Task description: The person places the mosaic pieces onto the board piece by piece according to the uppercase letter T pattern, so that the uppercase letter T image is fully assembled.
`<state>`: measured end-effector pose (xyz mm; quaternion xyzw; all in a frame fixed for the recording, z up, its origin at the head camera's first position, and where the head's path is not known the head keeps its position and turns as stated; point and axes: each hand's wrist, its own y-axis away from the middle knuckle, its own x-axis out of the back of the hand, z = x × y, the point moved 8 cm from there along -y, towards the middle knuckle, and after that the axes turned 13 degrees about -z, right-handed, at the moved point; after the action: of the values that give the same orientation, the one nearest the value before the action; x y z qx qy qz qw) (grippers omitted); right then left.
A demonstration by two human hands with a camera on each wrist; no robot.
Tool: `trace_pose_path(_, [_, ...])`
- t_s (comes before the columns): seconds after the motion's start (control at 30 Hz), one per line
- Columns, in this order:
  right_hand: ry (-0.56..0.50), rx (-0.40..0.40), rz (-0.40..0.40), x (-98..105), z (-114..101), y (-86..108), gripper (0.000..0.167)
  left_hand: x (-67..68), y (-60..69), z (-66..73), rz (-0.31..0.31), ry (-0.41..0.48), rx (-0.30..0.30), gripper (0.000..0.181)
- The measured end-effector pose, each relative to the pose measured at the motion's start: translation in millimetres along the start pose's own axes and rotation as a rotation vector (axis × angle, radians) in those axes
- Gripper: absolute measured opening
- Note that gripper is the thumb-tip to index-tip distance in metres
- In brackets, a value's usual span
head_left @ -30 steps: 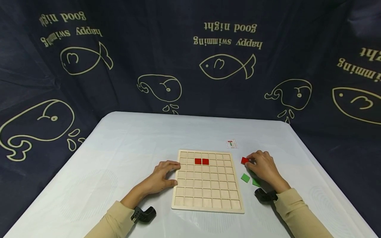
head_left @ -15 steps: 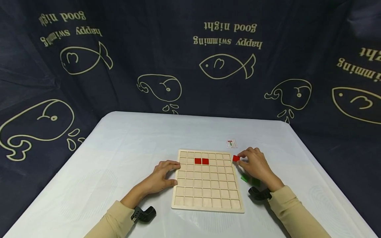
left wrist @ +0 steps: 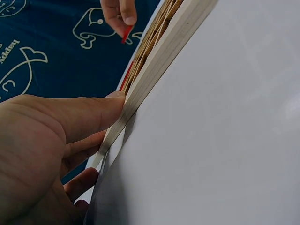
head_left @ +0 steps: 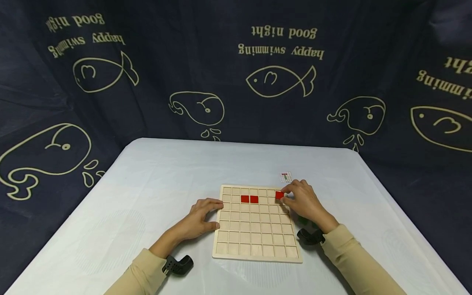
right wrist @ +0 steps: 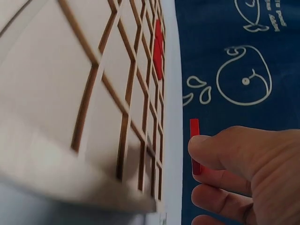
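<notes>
A pale wooden board (head_left: 256, 239) with a grid of square cells lies on the table. Two red square tiles, one (head_left: 245, 199) beside the other (head_left: 254, 199), sit in neighbouring cells near its far side. Between thumb and fingers, my right hand (head_left: 305, 200) pinches a third red square tile (head_left: 279, 195) over the board's far right corner. In the right wrist view that tile (right wrist: 195, 145) appears edge-on, raised clear of the grid. My left hand (head_left: 200, 219) rests its thumb and fingertips against the board's left edge, fingers spread and relaxed.
Past the board's far right corner lies a small printed grid card (head_left: 285, 177) with red and green marks. Green tiles (head_left: 303, 221) lie right of the board, mostly hidden and shaded by the right hand. A dark printed cloth (head_left: 236, 114) hangs behind the white table (head_left: 177, 164).
My right hand has carried the red tile leftward from the table right of the board to over its far right corner. The left hand stays in place.
</notes>
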<state>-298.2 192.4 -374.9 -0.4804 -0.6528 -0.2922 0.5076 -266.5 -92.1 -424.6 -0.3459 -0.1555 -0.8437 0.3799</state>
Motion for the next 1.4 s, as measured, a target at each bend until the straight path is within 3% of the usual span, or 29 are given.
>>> trace_pose_path(0.77, [0.032, 0.049, -0.102, -20.5, -30.0, -20.7, 0.023, 0.3, 0.0, -0.2, -0.001, 0.005, 0.005, 0.054])
trace_pose_path(1.4, [0.087, 0.062, -0.144, -31.1, -34.4, -27.7, 0.019, 0.4, 0.0, 1.1, 0.005, -0.01, -0.011, 0.053])
